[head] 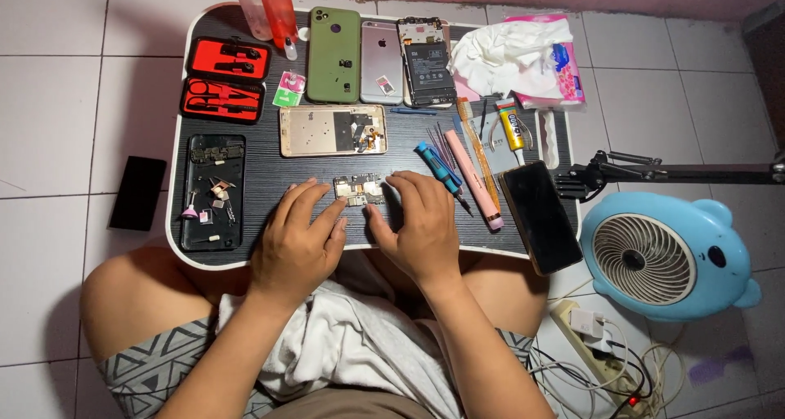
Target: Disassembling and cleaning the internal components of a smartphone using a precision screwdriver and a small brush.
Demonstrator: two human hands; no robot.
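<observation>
A small phone circuit board (359, 190) lies on the dark lap table (270, 182) just in front of me. My left hand (298, 243) rests palm down with its fingertips touching the board's left end. My right hand (419, 223) lies beside it, fingers curled over the board's right end. Both hands pinch the board between them. Just behind the board sits an opened gold phone frame (333, 129). A blue screwdriver (437, 166) lies right of my right hand.
At the back lie a green phone (334, 53), a silver phone (382, 60), an opened phone (426, 61), tissues (511, 55). A red tool case (225, 78) and a disassembled phone (213, 191) are left. A black phone (540, 215), pink tool (473, 179), blue fan (662, 255) stand right.
</observation>
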